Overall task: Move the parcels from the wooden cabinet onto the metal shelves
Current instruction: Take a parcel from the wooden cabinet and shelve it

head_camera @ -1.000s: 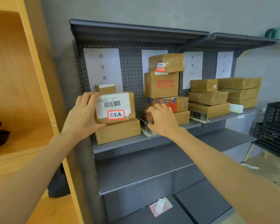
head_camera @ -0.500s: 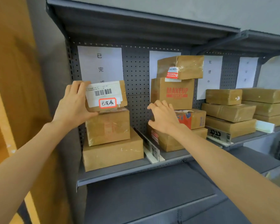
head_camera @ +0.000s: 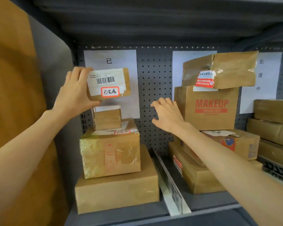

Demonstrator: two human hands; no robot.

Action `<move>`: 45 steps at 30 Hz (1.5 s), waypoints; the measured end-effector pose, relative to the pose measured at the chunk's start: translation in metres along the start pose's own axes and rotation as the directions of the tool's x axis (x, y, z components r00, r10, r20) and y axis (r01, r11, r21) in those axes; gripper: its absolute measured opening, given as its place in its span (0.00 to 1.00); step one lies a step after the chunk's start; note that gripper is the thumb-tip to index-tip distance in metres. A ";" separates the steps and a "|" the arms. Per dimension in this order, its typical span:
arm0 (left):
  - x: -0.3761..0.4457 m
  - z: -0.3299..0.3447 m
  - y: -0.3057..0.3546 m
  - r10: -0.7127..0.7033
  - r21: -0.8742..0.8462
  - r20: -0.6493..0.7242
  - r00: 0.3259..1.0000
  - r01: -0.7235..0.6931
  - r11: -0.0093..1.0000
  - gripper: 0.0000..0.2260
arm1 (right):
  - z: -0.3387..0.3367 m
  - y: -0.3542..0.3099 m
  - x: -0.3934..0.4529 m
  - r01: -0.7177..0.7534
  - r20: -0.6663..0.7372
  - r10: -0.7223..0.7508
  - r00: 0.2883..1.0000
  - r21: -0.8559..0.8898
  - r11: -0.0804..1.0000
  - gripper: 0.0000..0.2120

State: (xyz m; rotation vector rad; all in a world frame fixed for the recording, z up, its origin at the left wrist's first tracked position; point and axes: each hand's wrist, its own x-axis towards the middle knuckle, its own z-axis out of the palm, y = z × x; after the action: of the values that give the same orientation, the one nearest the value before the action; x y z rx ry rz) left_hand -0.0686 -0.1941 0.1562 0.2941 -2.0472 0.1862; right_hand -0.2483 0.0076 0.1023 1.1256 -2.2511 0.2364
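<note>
Up at the shelf, the left hand (head_camera: 75,93) has its fingers (head_camera: 79,70) over the top edge and thumb under the bottom of a small parcel (head_camera: 108,84), clamped on its left end and holding it in the air. Its face shows a barcode label and a red-bordered sticker (head_camera: 110,91) with handwriting. The parcel hangs just above a tiny box (head_camera: 107,119), not touching it, in front of a paper sheet (head_camera: 111,61) on the pegboard (head_camera: 153,82).

The right hand (head_camera: 167,114) holds nothing, fingers loosely spread, hovering beside the MAKEUP box (head_camera: 207,108); whether it touches the box I cannot tell.

Below the tiny box sits a taped box (head_camera: 110,154), then a wide flat box (head_camera: 117,191) on the metal shelf (head_camera: 121,216). A clear divider (head_camera: 170,185) separates this stack from the right one, where a crumpled parcel (head_camera: 220,70) lies on top of the MAKEUP box. Further right are more wrapped parcels (head_camera: 273,121). The wooden cabinet (head_camera: 11,79) stands at the left.
</note>
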 end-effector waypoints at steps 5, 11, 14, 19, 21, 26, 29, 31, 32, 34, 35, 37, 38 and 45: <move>0.013 0.019 -0.022 -0.002 0.047 0.030 1.000 0.001 0.999 0.40 | 0.023 0.002 0.037 0.019 0.011 -0.019 1.000 0.021 1.000 0.24; 0.022 0.046 -0.046 -0.035 0.041 0.111 0.993 0.031 0.999 0.41 | 0.040 0.003 0.064 0.001 -0.010 0.000 1.000 0.032 1.000 0.24; 0.027 0.059 -0.053 -0.046 0.025 0.140 0.989 0.042 0.999 0.43 | 0.045 0.003 0.071 -0.024 0.000 0.024 1.000 0.039 0.999 0.24; 0.037 0.072 -0.064 -0.008 -0.026 0.188 0.982 0.013 1.000 0.43 | 0.052 0.000 0.080 -0.056 0.004 0.056 0.998 0.046 0.997 0.24; 0.041 0.077 -0.068 0.015 -0.030 0.208 0.978 -0.009 1.000 0.44 | 0.055 -0.001 0.081 -0.065 0.011 0.065 0.998 0.039 0.997 0.24; 0.043 0.083 -0.081 0.061 0.040 0.293 0.954 -0.076 0.996 0.47 | 0.060 -0.004 0.084 -0.081 0.016 0.081 0.997 0.033 0.996 0.25; 0.040 0.083 -0.086 0.076 0.066 0.302 0.950 -0.100 0.993 0.47 | 0.060 -0.006 0.085 -0.094 0.021 0.094 0.995 0.030 0.995 0.25; 0.037 0.082 -0.085 0.066 0.083 0.291 0.954 -0.095 0.992 0.47 | 0.059 -0.009 0.086 -0.101 0.026 0.100 0.995 0.032 0.994 0.25; 0.036 0.082 -0.085 0.060 0.091 0.286 0.956 -0.090 0.992 0.47 | 0.058 -0.010 0.086 -0.102 0.026 0.102 0.994 0.032 0.994 0.25; 0.033 0.080 -0.085 0.052 0.104 0.282 0.958 -0.085 0.991 0.47 | 0.056 -0.014 0.085 -0.101 0.023 0.101 0.995 0.033 0.994 0.25; 0.031 0.079 -0.086 0.052 0.110 0.278 0.959 -0.085 0.990 0.48 | 0.054 -0.016 0.084 -0.099 0.021 0.099 0.995 0.033 0.995 0.25; 0.028 0.077 -0.087 0.050 0.114 0.273 0.961 -0.084 0.990 0.50 | 0.050 -0.020 0.081 -0.092 0.019 0.092 0.996 0.024 0.995 0.25; 0.026 0.076 -0.087 0.046 0.112 0.270 0.962 -0.078 0.991 0.51 | 0.048 -0.021 0.079 -0.090 0.019 0.090 0.996 0.017 0.996 0.25; 0.012 0.055 -0.073 -0.003 0.159 0.239 0.971 -0.036 0.987 0.50 | 0.024 -0.030 0.057 -0.091 0.017 0.091 0.996 0.002 0.996 0.25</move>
State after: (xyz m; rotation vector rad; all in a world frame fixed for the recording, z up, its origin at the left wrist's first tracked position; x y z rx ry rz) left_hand -0.0997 -0.2797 0.1413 0.4175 -2.2777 0.3436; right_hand -0.2623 -0.0591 0.1134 1.0311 -2.3203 0.2681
